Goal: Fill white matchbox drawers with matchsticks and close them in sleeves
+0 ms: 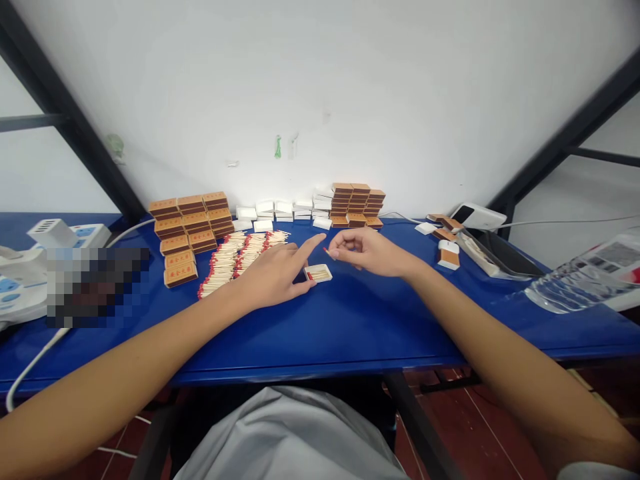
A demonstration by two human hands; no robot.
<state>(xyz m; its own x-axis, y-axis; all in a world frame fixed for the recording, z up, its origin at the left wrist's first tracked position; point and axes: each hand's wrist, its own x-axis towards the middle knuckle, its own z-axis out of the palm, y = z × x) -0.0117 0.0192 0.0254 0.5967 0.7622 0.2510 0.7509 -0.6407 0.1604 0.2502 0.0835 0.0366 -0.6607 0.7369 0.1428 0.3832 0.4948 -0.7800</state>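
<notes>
My right hand (363, 250) pinches a red-tipped match (327, 253) between thumb and fingers, just above and right of a small white matchbox tray (325, 274). Several matches lie in that tray, their red heads toward the left. My left hand (280, 270) is open, with its index finger stretched out and its thumb by the tray's near left edge; whether the thumb touches the tray I cannot tell. Partly under the left hand, a spread of loose matches (227, 257) with red heads covers the tabletop.
Printed matchboxes (187, 220) are stacked at the left; more brown boxes (357, 203) and white trays (283, 210) line the wall. A power strip (90, 235) sits far left. On the right are a half-open matchbox (449, 255), a white device (477, 216) and a plastic bottle (580, 283).
</notes>
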